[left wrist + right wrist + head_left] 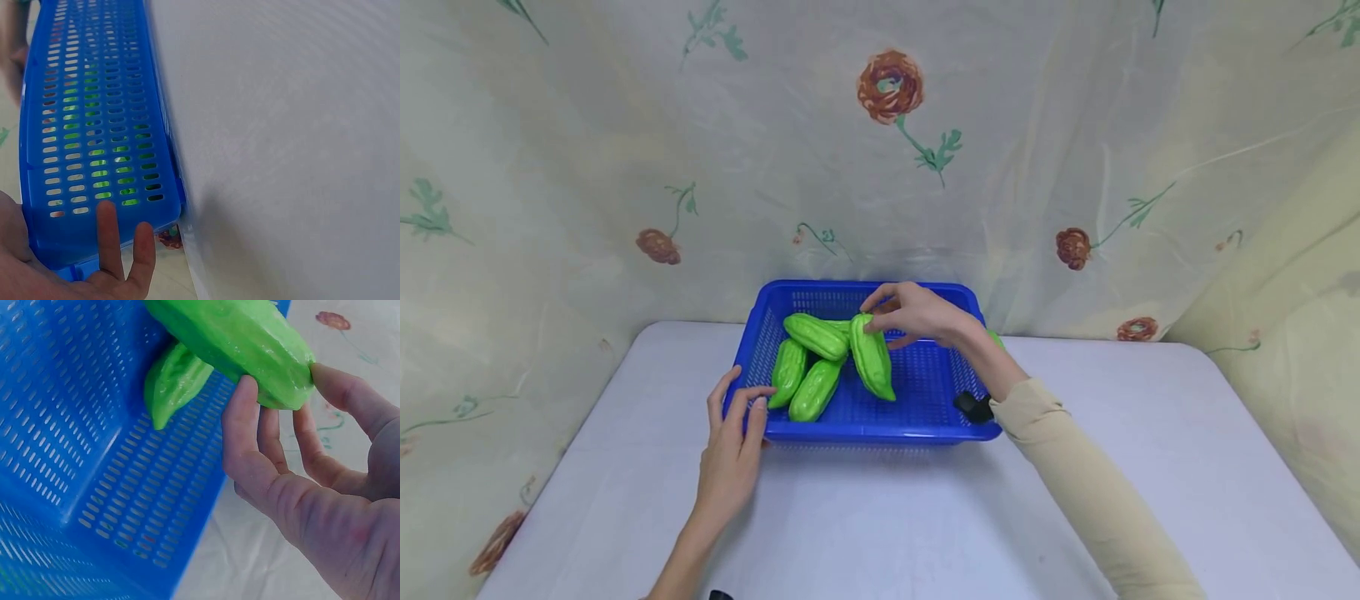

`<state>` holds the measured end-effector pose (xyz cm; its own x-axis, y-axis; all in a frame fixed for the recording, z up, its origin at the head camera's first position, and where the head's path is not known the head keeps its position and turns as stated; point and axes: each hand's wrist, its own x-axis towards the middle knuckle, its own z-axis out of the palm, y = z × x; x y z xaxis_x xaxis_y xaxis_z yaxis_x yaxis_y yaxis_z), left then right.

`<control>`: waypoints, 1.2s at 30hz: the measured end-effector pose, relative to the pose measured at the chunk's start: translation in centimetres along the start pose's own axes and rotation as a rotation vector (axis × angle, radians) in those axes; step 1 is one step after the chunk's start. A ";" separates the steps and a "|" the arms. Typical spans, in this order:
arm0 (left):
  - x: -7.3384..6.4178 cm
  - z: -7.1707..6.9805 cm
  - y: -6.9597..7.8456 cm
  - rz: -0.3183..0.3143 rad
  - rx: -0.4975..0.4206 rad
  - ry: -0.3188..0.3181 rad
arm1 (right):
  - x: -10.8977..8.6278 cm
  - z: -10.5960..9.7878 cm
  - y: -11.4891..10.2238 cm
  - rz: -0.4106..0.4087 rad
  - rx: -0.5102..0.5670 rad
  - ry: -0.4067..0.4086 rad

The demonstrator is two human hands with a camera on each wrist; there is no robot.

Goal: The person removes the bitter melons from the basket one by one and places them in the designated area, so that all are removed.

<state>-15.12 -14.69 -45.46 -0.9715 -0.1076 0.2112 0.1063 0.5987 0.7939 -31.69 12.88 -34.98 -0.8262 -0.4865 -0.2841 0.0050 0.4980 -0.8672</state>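
My right hand [917, 315] pinches the top end of a bright green bitter melon [872, 358], which hangs tilted over the middle of the blue basket [880, 432]. In the right wrist view, thumb and fingers meet that bitter melon [250, 344] from both sides, and another bitter melon [175, 384] shows below it. Several more bitter melons [816, 335] lie in the basket's left half, partly overlapping. At the basket's front left corner my left hand [730, 450] holds the rim; in the left wrist view its fingers [110, 240] lie against the slotted wall [100, 231].
A white-covered table [880, 517] carries the basket. Behind it hangs a flowered curtain [1000, 167]. Beyond the basket's right side, a bit of a green thing [996, 338] shows, mostly hidden by my right arm. A black wrist-camera part [973, 407] sits by the right sleeve.
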 end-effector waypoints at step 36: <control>-0.1 -0.1 0.4 -0.016 -0.009 -0.006 | -6.8 -9.2 5.5 0.018 0.187 0.193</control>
<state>-15.01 -14.50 -45.10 -0.9743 -0.1126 0.1952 0.0926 0.5899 0.8022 -31.17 25.53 -34.07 -0.9169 -0.3245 -0.2323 0.1096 0.3550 -0.9284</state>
